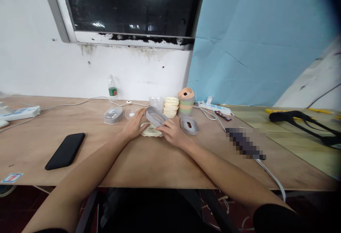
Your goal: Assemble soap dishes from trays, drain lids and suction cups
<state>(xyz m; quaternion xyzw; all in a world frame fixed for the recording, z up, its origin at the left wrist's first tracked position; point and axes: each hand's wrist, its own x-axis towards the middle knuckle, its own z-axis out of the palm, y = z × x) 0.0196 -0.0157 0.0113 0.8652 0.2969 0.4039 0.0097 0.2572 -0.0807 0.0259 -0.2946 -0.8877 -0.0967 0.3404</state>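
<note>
A person's 2 bare hands meet over a wooden table, with a grey frame between them, slanting down from the left hand's fingertips to the right hand. The right hand is clamped on the frame's near right end, fingers and thumb pinched together on its rim. The left hand has its thumb spread apart from its fingers, and the fingers are up against the frame's left end; whether they grip it or only steady it, I cannot tell.

The frame looks like thin moulded plastic: probably very light, fairly stiff along its walls, with a little give across the hollow middle. Its smooth surface may be slightly slippery, so the 2 short ends seem the best places to hold, lightly pinched; a hard squeeze on the long sides could bow it.

Below the frame, between the hands, is a cream dish with a wavy edge. It too looks thin and light, best taken by its rim. Whether frame and dish touch is not clear.

Just right of the right hand sits a grey shell with a slot. Beyond that hand are a stack of cream cups and a stack of coloured rings. Beyond the left hand lie a clear cover and, farther left, a grey case.
</note>
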